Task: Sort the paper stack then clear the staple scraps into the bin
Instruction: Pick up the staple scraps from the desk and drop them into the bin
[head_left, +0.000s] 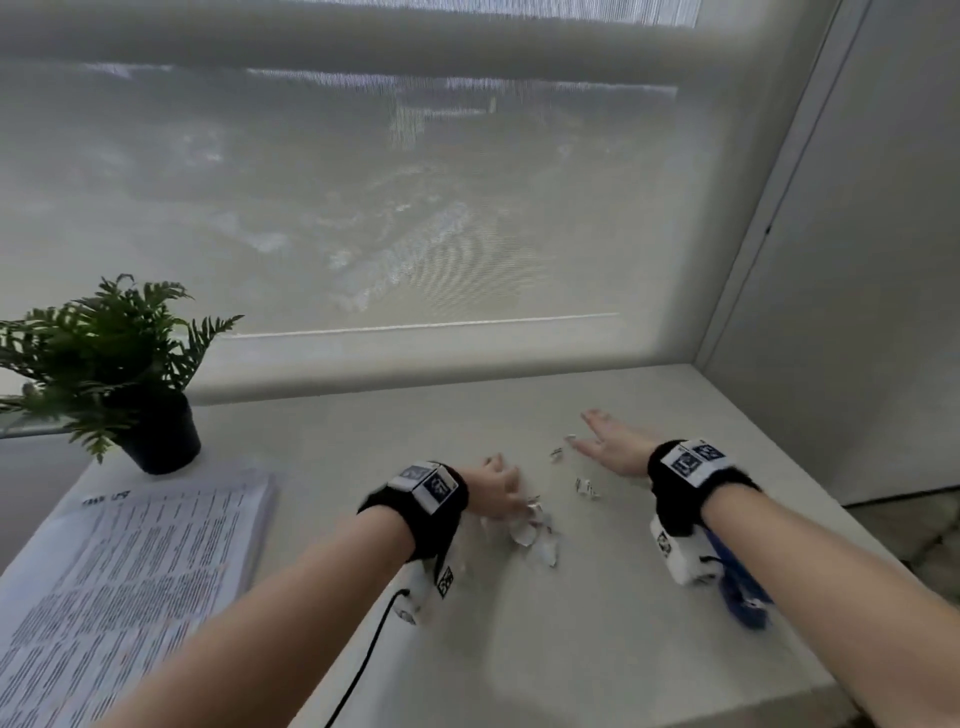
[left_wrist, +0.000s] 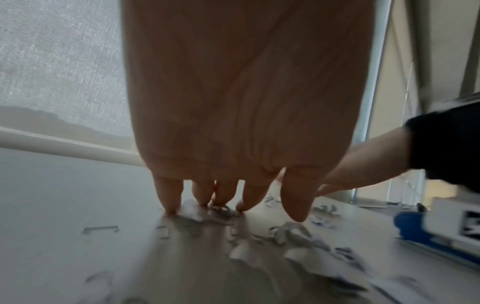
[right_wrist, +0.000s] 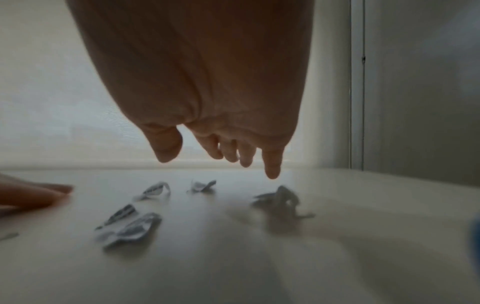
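Both our hands work the desk: left hand, fingers bunched, presses the staple scraps; right hand hovers flat, fingers loosely spread, holding nothing. Light and flimsy, these scattered scraps seem best raked together and scooped.

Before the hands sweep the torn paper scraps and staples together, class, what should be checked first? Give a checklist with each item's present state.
1. Paper stack set aside, clear of the sweep: ok, it lies left of both hands.
2. Left hand on the scraps: ok, its fingertips touch the table among them.
3. Right hand free to sweep: ok, fingers straight, holding nothing, above the table.
4. Outlying scraps within reach: ok, they lie between the hands.
5. Loose staples gathered: not ok, some lie apart from the pile.
6. Bin ready: cannot tell, none is in view.
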